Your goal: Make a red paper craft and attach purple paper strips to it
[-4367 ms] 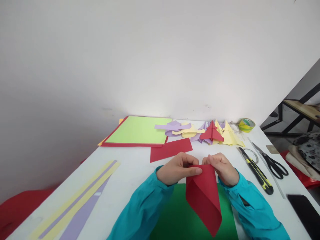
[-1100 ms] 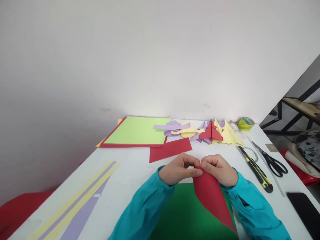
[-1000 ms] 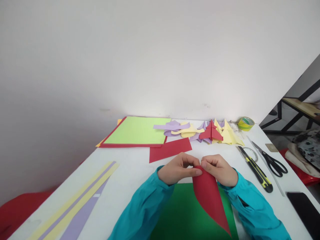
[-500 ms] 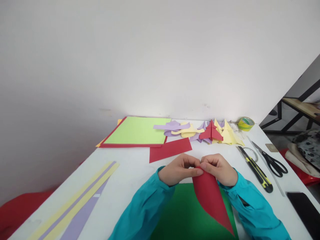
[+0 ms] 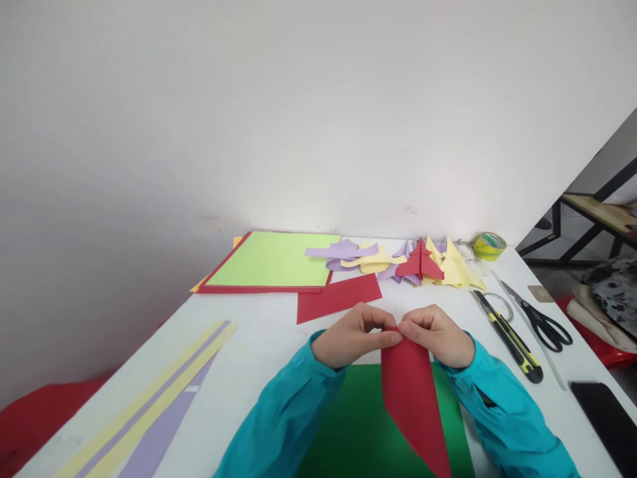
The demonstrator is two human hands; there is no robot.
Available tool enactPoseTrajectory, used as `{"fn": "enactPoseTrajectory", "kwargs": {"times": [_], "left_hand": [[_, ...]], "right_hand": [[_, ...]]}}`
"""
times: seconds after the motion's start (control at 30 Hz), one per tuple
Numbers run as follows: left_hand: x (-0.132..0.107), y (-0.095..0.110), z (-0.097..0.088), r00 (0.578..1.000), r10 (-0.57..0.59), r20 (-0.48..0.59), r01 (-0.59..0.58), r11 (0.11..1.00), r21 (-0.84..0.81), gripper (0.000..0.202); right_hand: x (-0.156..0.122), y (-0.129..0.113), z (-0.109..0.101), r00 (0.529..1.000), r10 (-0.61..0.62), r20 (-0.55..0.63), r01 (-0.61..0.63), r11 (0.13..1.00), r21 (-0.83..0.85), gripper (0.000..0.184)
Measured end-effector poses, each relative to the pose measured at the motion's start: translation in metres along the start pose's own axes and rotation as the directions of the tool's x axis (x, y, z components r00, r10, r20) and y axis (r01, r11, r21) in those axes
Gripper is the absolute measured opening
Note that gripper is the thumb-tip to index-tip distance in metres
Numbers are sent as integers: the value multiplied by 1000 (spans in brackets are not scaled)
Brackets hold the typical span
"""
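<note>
A sheet of red paper (image 5: 414, 392) hangs folded from between my two hands, its pointed lower end reaching toward the bottom edge of the view. At its top left my left hand (image 5: 355, 337) is closed, thumb and fingers pinching the paper. My right hand (image 5: 438, 335) pinches the same top edge, with the two thumbs almost touching. Under the paper lies a dark green sheet (image 5: 368, 425) on the white table. Behind my hands rests a red paper strip (image 5: 338, 300). The fingertips behind the red sheet are hidden.
Light green paper (image 5: 279, 259) tops a stack at the back left. Folded paper planes (image 5: 421, 260) and a tape roll (image 5: 489, 245) stand by the wall. A utility knife (image 5: 512, 338), scissors (image 5: 542, 325) and a black phone-like slab (image 5: 604, 415) lie right; paper strips (image 5: 164, 398) lie left.
The lower part of the red paper has swung slightly left and down, and now hangs straighter. Both hands keep their pinch at nearly the same spot.
</note>
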State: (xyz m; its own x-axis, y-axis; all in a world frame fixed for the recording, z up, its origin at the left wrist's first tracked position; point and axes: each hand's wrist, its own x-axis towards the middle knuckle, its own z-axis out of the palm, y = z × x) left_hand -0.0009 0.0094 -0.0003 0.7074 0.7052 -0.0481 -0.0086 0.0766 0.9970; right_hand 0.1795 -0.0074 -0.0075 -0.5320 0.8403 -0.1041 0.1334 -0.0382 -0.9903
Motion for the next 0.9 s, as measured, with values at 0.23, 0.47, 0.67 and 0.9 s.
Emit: {"fn": "enactPoseTrajectory", "kwargs": {"times": [0.23,0.47,0.67,0.9], "left_hand": [[0,-2,0,1000,-6,30,8,998,-56,30],[-2,-3,-5,999,17,36,-12,993,-117,28],[-2,-2,-3,999,-8,39,11,997,-73,31],[0,-3,1,998,0,62,5,997,-74,27]], "right_hand": [[2,4,1,1000,15,27,-16,999,49,52],[2,3,-3,995,-90,-53,93,994,63,53],[1,0,-1,1000,19,-17,-17,996,89,50],[1,1,2,1000,-7,0,7,994,111,52]]}}
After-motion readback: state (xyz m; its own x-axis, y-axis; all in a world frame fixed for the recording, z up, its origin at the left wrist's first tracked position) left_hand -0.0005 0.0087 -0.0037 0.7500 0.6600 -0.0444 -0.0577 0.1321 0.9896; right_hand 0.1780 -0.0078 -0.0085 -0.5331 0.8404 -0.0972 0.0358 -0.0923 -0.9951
